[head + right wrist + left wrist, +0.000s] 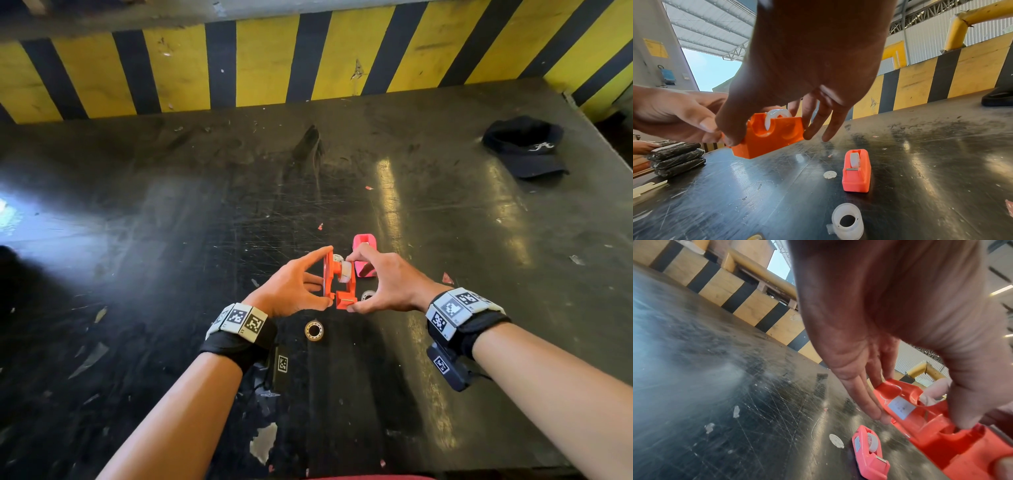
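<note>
currently in hand: both hands are holding the dispenser (pixel 329 274) clear of the table (pixel 171 212), in front of the body; the step is judged to be seating the spool (pixel 345 270) in its cradle.
left hand (pixel 291 287): is pinching the dispenser lengthwise, index fingertip on the far end and thumb on the near end. the other fingers are lying straight along the side wall, bracing it against twist.
right hand (pixel 387 284): is clamping the opposite side in the same way, thumb at the near corner and index finger curled at the far end. the middle and ring fingers are hanging loose and touching nothing.
spool: is sitting in the notch at the top of the dispenser and standing partly above the walls; whether its axle is fully down cannot be told.
reason for hold: gripping by the ends is leaving the open top uncovered, so the spool is staying visible and free to settle.
second dispenser (pixel 364 255): is standing upright on the table just beyond the right hand, its own spool fitted, probably set out of the working path.
core (pixel 368 294): is lying on the table under the right hand, within easy reach.
roll (pixel 313 330): is lying flat near the left wrist, probably staged as stock.
cap (pixel 527 147): is lying at the far right, well apart.
risk: squeezing the walls inward is likely to bind the spool.
</note>
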Demonstrator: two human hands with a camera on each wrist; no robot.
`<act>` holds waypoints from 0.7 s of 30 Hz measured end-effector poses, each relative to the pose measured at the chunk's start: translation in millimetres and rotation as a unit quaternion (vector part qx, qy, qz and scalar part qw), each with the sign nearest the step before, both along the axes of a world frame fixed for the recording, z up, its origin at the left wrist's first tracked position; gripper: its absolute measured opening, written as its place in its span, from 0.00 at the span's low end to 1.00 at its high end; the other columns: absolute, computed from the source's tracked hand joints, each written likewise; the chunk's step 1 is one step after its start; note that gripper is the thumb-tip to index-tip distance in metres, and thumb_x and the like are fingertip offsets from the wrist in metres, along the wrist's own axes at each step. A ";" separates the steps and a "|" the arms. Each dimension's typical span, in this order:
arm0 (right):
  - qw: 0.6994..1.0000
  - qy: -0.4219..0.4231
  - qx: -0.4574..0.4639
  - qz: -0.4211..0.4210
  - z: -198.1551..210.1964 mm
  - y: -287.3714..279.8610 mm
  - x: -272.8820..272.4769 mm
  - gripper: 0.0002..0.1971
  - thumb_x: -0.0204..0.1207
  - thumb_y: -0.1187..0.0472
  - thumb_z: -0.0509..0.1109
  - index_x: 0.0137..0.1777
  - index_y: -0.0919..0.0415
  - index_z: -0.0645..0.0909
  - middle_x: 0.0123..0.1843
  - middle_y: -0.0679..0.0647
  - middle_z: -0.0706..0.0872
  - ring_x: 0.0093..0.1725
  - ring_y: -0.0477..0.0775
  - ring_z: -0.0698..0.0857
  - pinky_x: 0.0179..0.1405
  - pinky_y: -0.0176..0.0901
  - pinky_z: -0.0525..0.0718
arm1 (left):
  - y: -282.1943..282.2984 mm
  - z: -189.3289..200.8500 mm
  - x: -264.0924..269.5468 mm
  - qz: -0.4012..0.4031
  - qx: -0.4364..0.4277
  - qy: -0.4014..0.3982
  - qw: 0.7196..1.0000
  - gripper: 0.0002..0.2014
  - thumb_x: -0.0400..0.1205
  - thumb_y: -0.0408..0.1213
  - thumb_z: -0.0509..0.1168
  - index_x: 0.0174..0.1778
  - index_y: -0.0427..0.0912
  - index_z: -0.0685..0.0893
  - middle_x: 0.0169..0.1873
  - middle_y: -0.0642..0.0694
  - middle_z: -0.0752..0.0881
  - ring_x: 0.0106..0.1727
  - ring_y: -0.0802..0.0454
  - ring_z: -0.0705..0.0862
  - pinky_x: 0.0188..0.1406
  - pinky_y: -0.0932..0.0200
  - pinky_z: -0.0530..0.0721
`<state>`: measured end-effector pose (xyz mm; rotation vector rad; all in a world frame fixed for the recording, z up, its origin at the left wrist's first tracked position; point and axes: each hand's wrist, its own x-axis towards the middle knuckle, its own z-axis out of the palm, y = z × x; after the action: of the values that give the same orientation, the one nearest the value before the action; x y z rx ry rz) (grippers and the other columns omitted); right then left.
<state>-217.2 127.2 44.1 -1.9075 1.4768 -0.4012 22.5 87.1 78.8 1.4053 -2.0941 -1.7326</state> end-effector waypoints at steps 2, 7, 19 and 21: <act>1.000 -0.007 -0.001 -0.003 -1.2 1.4 0.4 0.40 0.61 0.46 0.90 0.70 0.45 0.71 0.65 0.46 0.84 0.62 0.49 0.85 0.55 0.31 0.80 | -1.2 -0.4 0.1 0.003 0.005 -0.010 1.000 0.52 0.76 0.27 0.79 0.90 0.57 0.57 0.79 0.43 0.79 0.72 0.44 0.86 0.74 0.40 0.85; 1.000 -0.014 -0.004 -0.009 -1.6 1.1 -2.7 0.41 0.61 0.45 0.90 0.70 0.44 0.71 0.64 0.46 0.84 0.61 0.50 0.85 0.54 0.30 0.77 | 2.4 -3.2 1.0 0.005 0.024 0.011 1.000 0.51 0.77 0.25 0.78 0.90 0.55 0.58 0.83 0.46 0.74 0.69 0.47 0.88 0.68 0.53 0.88; 0.998 -0.058 -0.014 -0.010 4.9 2.2 -2.4 0.39 0.59 0.48 0.91 0.68 0.48 0.76 0.64 0.45 0.87 0.63 0.46 0.87 0.64 0.41 0.86 | -0.9 -2.8 -3.0 -0.022 0.023 0.016 0.999 0.51 0.76 0.35 0.81 0.91 0.56 0.59 0.86 0.53 0.71 0.73 0.54 0.85 0.79 0.37 0.79; 0.997 -0.069 -0.011 -0.013 5.6 1.6 -2.2 0.39 0.59 0.48 0.91 0.68 0.49 0.76 0.64 0.46 0.87 0.65 0.47 0.86 0.66 0.43 0.87 | -2.3 -0.3 -4.3 -0.034 0.009 0.006 0.999 0.50 0.76 0.38 0.81 0.91 0.55 0.59 0.84 0.54 0.73 0.75 0.56 0.83 0.83 0.37 0.74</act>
<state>-219.4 128.7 49.7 -1.8397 1.4137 -0.5528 18.2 84.8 78.5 1.3415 -2.1487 -1.7844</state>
